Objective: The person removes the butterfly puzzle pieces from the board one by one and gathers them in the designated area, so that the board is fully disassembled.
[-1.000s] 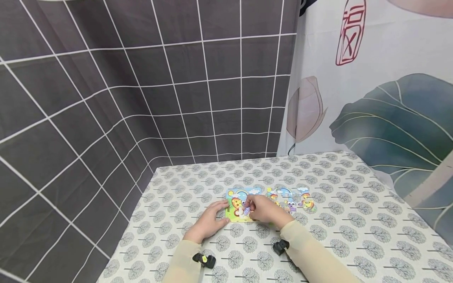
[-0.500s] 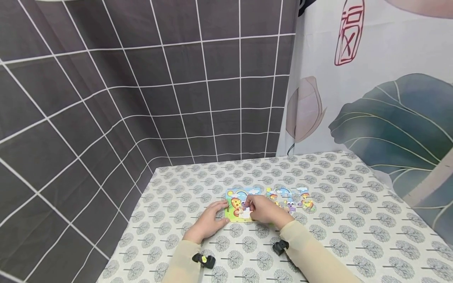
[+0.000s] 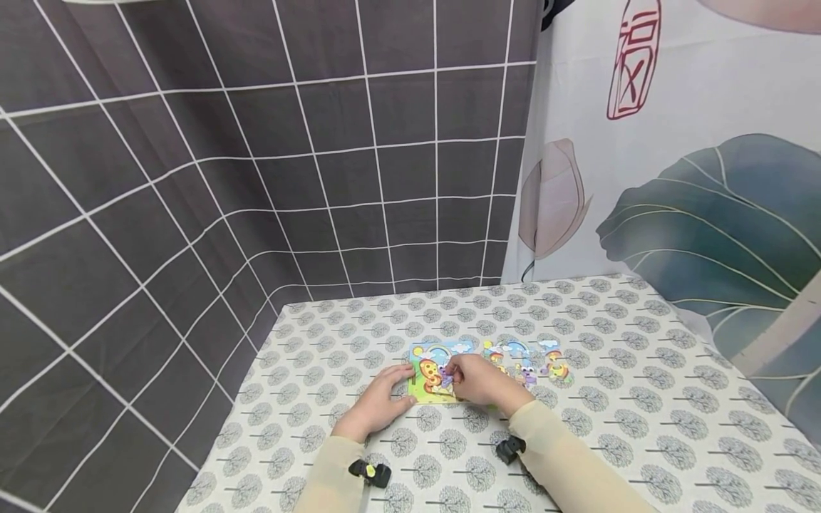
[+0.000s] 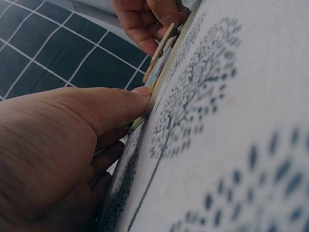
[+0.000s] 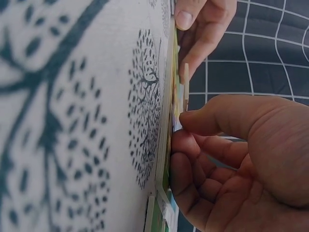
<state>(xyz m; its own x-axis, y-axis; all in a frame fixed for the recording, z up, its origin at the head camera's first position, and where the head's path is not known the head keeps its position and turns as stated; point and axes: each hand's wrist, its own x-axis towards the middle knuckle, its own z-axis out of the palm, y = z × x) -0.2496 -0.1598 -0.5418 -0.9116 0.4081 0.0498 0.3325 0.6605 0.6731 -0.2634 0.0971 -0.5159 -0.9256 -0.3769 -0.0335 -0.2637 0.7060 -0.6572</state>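
A flat puzzle board (image 3: 457,346), printed with a cartoon of sky, rainbow and a yellow-and-red figure, lies on the table. My left hand (image 3: 375,403) rests at its left side, thumb and fingers touching the edge. Over the board's lower middle, my right hand (image 3: 484,379) pinches a small puzzle piece (image 4: 158,53) between thumb and fingers. In both wrist views the piece stands tilted just above the board, its thin edge showing; the right fingers hide part of it. To the right lie several matching puzzle pieces (image 3: 515,348).
A white tablecloth (image 3: 423,442) with grey trees covers the table. Another group of puzzle pieces (image 3: 558,369) lies farther right. A dark checked curtain (image 3: 333,178) hangs behind and to the left, a printed white curtain (image 3: 577,85) to the right.
The pinched piece has been turned and shifted slightly over the board; a white patch visible half a second ago is now covered by it. My left hand has stayed in place.
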